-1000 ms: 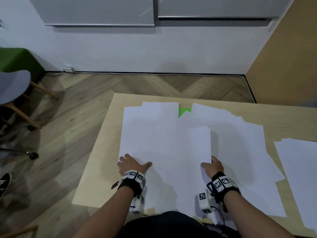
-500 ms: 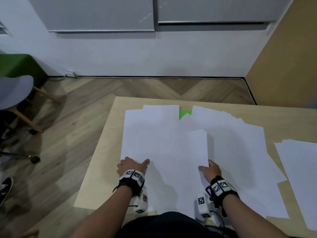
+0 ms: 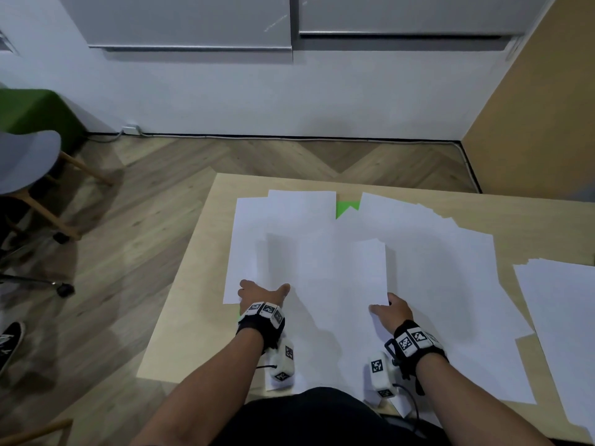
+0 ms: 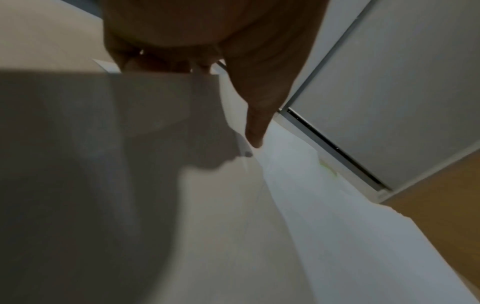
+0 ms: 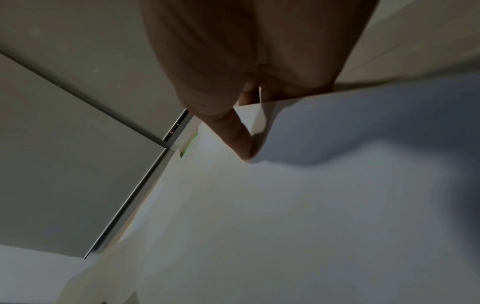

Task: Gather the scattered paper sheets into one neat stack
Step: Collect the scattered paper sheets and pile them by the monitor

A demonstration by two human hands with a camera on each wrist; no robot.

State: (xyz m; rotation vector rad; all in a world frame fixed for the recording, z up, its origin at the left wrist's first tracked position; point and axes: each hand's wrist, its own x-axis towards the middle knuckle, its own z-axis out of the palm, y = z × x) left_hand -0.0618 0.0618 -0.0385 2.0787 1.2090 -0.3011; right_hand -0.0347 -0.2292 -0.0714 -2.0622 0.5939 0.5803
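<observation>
1. A lifted sheet is being held by its near corners: the left hand is pinching one, thumb on top, fingers curled beneath.
2. The other corner is being gripped likewise by the right hand.
3. The sheet's long axis is running toward 12 o'clock, away from both hands, over the overlapping scattered sheets on the tabletop.
4. A further pile is lying at 3 o'clock, nearer the right hand, and is being cut off by the frame edge.
5. The fingers under the paper are hidden; sheet counts cannot be told.
</observation>
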